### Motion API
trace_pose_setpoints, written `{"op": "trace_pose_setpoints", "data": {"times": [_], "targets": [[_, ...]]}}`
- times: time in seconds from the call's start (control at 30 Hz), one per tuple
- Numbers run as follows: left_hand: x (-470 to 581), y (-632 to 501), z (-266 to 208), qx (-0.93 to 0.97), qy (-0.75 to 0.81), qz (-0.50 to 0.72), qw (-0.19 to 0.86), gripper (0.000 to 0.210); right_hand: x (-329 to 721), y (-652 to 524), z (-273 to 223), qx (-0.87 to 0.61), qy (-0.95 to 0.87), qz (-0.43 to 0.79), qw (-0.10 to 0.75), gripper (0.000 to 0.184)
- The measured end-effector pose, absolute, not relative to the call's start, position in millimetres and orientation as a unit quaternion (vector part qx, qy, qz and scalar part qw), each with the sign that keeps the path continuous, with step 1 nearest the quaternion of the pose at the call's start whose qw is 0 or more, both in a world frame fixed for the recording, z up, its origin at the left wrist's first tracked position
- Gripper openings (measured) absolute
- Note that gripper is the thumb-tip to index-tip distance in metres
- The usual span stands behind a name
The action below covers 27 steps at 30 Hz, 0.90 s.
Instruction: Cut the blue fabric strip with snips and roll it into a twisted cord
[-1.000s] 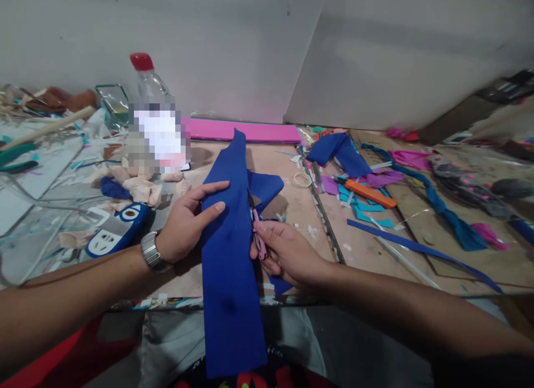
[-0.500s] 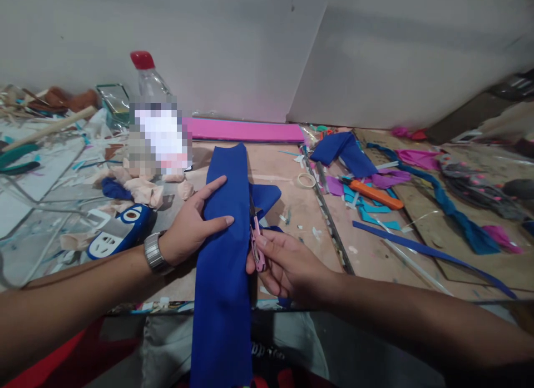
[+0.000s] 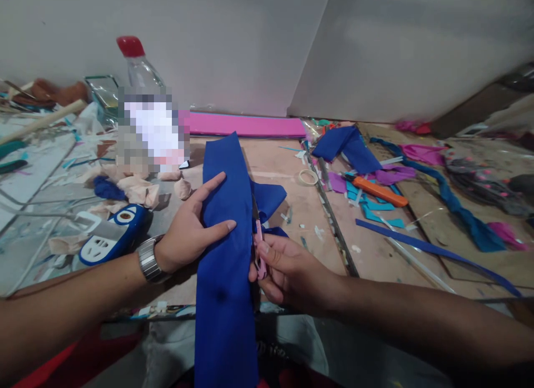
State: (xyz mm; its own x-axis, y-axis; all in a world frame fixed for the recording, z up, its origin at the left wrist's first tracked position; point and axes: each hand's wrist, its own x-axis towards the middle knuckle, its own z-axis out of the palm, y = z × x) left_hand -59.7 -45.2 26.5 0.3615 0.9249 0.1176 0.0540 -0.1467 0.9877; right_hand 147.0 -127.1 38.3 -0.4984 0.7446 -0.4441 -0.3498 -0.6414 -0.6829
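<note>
A long strip of blue fabric [image 3: 225,304] lies lengthwise in front of me and hangs over the near table edge. My left hand [image 3: 181,238] rests on its left side, thumb and index finger spread apart across the cloth. In my right hand [image 3: 294,268] are small pink-handled scissors [image 3: 260,249], their dark blades pointing away from me along the strip's right edge. How far the blades are apart is hard to make out. Beyond them a folded blue flap of cloth [image 3: 269,198] sticks out to the right of the strip.
A phone [image 3: 152,129], pixelated, leans against a red-capped bottle [image 3: 142,71]. Left stands a blue and white power strip [image 3: 117,235]. A pink sheet stack [image 3: 246,124] lies by the wall. To the right are a tape roll [image 3: 307,177], an orange cutter [image 3: 379,190] and fabric scraps [image 3: 348,146].
The view has shifted slightly, so surrounding things sit a little differently in the picture. My left hand keeps its spread pose on the fabric, and the scissors remain at the strip's right edge.
</note>
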Motion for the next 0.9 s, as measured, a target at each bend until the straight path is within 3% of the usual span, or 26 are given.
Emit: {"op": "trace_pose_setpoints", "data": {"times": [0.9], "targets": [[-57.3,-48.8,28.1,0.634,0.393,0.422,0.515,0.088,144.1,-127.2,39.5,-0.378,-0.271,0.812,0.352,0.045]]}}
